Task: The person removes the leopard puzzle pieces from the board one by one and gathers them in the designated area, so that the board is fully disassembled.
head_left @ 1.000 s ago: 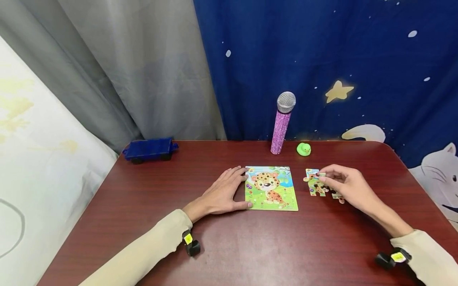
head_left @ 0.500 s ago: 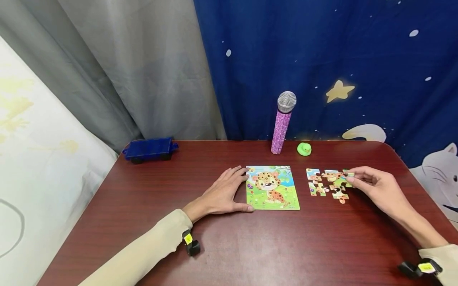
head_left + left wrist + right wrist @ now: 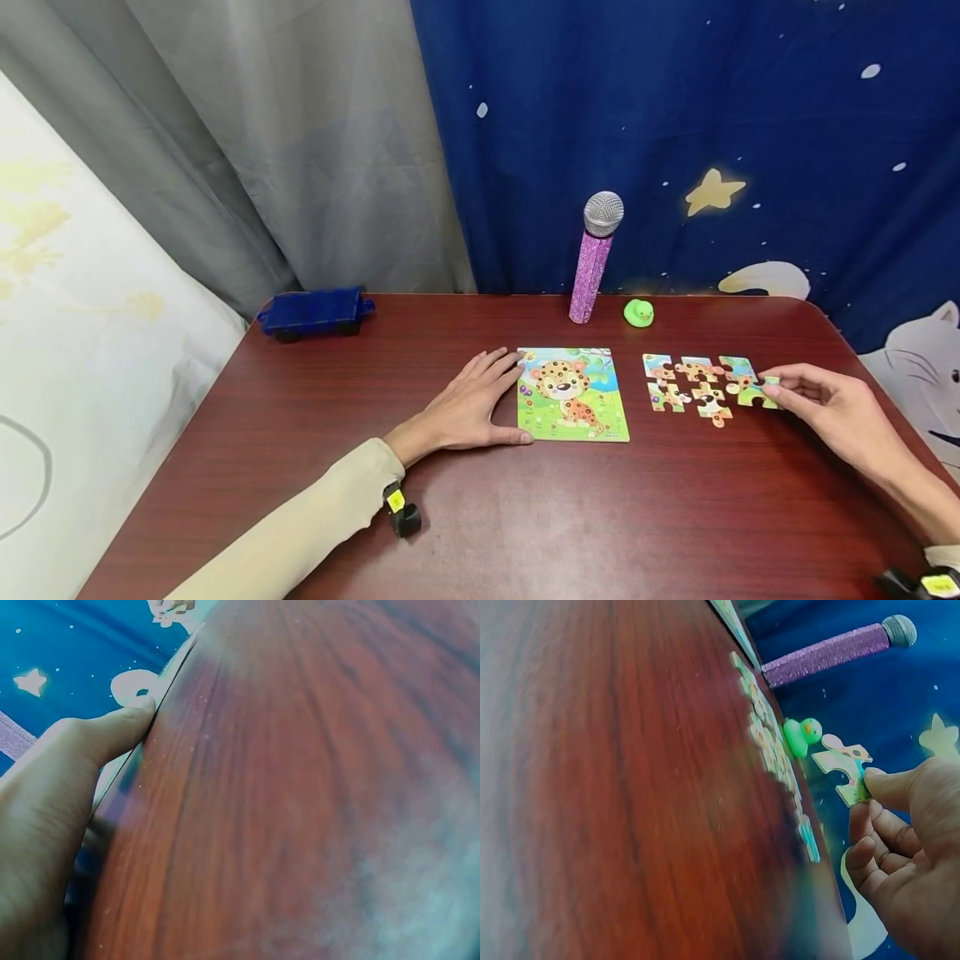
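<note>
My right hand (image 3: 832, 408) pinches a jigsaw puzzle piece (image 3: 753, 395) between thumb and fingers. In the right wrist view this piece (image 3: 853, 793), green with a round knob and notches, shows raised above the table. Several loose jigsaw pieces (image 3: 711, 403) lie just left of that hand, face up, with bits of a spotted animal. My left hand (image 3: 465, 408) rests on the table with fingers spread. Its fingertips and thumb touch the left edge of a square leopard puzzle board (image 3: 609, 417). The left wrist view has the thumb (image 3: 124, 727) against the board's edge.
A glittery pink microphone (image 3: 589, 275) stands at the table's back edge, with a green toy duck (image 3: 639, 313) to its right. A blue toy wagon (image 3: 315, 312) sits at the back left. Grey and dark blue curtains hang behind the reddish-brown table (image 3: 495, 517).
My right hand has moved to the right with the puzzle piece, uncovering the loose pieces on the table. My left hand stays at the board's edge.
</note>
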The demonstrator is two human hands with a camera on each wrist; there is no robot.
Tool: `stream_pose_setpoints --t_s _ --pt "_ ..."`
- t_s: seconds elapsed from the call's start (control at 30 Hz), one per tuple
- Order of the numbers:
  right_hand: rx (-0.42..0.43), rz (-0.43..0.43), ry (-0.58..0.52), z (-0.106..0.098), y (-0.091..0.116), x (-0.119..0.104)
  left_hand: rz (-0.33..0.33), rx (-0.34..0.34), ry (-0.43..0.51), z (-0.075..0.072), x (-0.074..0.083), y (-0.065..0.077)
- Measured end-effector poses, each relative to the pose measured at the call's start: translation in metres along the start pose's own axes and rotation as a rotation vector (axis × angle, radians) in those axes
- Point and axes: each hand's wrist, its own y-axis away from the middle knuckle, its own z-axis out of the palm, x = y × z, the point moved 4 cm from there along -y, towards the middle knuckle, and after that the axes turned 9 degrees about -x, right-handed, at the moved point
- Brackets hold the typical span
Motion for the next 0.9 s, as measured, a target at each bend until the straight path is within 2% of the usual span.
stream_pose_setpoints --t_s 0.3,0.53,0.9 --pt "-0.064 0.076 0.044 0.000 0.009 0.013 0.006 0.007 -0.023 0.001 -0.001 0.003" --pt "-0.083 0.061 0.086 0.003 0.009 0.017 0.007 0.016 -0.025 0.003 -0.001 0.005" --pt "-0.036 0.023 0.285 0.004 0.003 0.020 0.010 0.012 -0.023 0.000 0.000 0.001"
